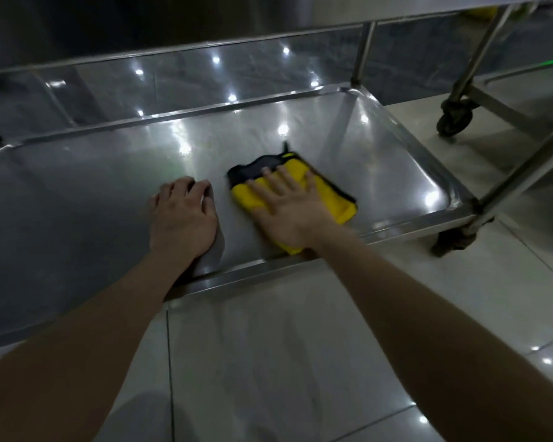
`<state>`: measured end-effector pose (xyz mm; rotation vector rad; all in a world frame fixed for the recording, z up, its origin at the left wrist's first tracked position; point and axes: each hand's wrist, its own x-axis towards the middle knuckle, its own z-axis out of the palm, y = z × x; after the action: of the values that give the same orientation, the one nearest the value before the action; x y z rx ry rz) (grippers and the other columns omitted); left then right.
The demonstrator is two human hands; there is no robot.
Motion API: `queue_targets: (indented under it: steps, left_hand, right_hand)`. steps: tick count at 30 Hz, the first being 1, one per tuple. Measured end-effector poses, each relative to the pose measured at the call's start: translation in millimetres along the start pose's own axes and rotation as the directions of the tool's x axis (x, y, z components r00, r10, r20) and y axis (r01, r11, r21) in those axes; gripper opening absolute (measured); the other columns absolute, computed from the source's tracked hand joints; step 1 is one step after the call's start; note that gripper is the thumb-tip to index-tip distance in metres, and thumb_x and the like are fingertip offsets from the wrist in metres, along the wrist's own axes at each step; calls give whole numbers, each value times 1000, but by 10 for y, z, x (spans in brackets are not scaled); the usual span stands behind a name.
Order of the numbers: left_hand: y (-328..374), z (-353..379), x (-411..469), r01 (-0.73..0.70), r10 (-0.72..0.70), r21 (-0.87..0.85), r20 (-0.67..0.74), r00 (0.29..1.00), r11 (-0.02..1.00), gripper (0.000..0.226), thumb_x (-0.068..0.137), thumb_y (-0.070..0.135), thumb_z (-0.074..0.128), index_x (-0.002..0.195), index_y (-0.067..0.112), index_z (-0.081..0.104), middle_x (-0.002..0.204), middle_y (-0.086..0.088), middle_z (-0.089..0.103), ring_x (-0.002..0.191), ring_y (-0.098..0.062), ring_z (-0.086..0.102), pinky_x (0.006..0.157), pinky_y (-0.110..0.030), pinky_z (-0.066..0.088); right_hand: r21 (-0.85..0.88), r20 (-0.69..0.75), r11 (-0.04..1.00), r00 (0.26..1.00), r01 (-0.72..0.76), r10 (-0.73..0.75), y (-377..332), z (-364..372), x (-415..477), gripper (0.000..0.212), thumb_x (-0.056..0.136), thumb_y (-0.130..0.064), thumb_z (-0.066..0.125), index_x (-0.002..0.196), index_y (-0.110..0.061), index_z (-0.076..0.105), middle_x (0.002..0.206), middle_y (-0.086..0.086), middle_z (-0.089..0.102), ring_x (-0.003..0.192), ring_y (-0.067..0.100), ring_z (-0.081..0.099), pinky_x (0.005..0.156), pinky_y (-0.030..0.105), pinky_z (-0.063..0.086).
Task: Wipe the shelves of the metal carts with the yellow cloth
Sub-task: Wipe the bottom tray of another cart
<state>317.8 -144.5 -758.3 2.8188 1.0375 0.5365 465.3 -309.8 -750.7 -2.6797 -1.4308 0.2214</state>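
Note:
The bottom shelf (pixel 348 129) of a stainless-steel cart fills the middle of the head view, low above the floor. A folded yellow cloth (pixel 334 196) with a dark grey underside lies on its right half. My right hand (pixel 292 212) presses flat on the cloth, fingers spread, palm covering its near part. My left hand (pixel 182 215) rests on the bare shelf just left of the cloth, fingers curled down against the metal, holding nothing. Both forearms reach over the shelf's near rim.
A second metal cart (pixel 492 100) with a caster wheel (pixel 454 119) stands at the right rear. The near cart's right post (pixel 521 167) and wheel (pixel 454 240) sit close to the cloth. An upper shelf edge (pixel 396 4) overhangs. Glossy white floor tiles (pixel 300 346) lie below.

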Motion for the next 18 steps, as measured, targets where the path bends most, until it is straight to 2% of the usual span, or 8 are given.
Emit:
queue_targets:
  steps: [2,4,5,7,9,11,13,18]
  left_hand:
    - [-28,-8,12,-10,10,-17,-7,1000,1000,39,109,34,50,143,25,65,152,-7,58,141,-35,47,119,-52,33]
    - [-43,-9,25,-7,7,-15,5,1000,1000,38,108,35,51,143,27,66,152,-6,59,141,-35,46,119,-52,35]
    - [-43,-11,34,-1,1,-8,10,1000,1000,38,108,34,51,141,28,67,151,-6,59,141,-34,47,119,-52,36]
    - [-31,-33,60,-7,7,8,23,1000,1000,36,106,32,53,138,28,69,149,-6,61,139,-35,48,118,-53,39]
    - [-10,-69,104,-20,19,24,51,999,1000,35,105,30,54,136,27,69,148,-8,61,138,-36,50,116,-54,42]
    - [-4,-101,149,-19,14,49,101,995,999,37,104,30,53,138,27,68,149,-8,60,139,-38,49,115,-54,43]
    - [4,-107,151,-20,12,64,120,993,998,40,105,33,48,140,27,67,150,-8,59,139,-39,49,114,-55,44]
    - [9,-37,63,-40,38,39,53,998,998,59,98,38,36,142,17,68,150,-14,61,134,-44,53,115,-56,43]
  right_hand:
    - [27,16,994,994,104,-104,-73,25,-116,76,96,-73,9,168,-49,11,180,-10,1,166,16,-7,129,60,-11]
    - [64,33,990,991,124,-126,128,-50,-183,68,102,-70,22,167,-51,13,179,-13,2,165,12,-7,130,55,-11]
    - [65,22,994,996,88,-90,293,-89,-218,68,103,-70,25,167,-52,13,179,-14,3,165,11,-6,131,54,-9]
    - [54,-18,996,997,-72,73,789,-165,-340,67,105,-72,25,168,-51,12,180,-13,2,165,12,-5,132,54,-6]
    - [53,-29,958,958,-282,284,1399,-260,-517,69,105,-72,23,168,-50,9,180,-12,-1,166,14,-5,132,56,-5]
    - [52,2,899,900,-435,436,1828,-334,-643,73,101,-75,19,168,-50,5,180,-11,-5,165,16,-8,131,58,-8]
    - [38,12,882,883,-469,469,1999,-349,-611,78,95,-77,13,167,-52,4,179,-12,-6,165,16,-9,130,59,-12]
    - [57,-57,908,907,-415,418,2019,-317,-100,81,91,-78,7,167,-51,5,180,-10,-4,166,17,-9,128,62,-14]
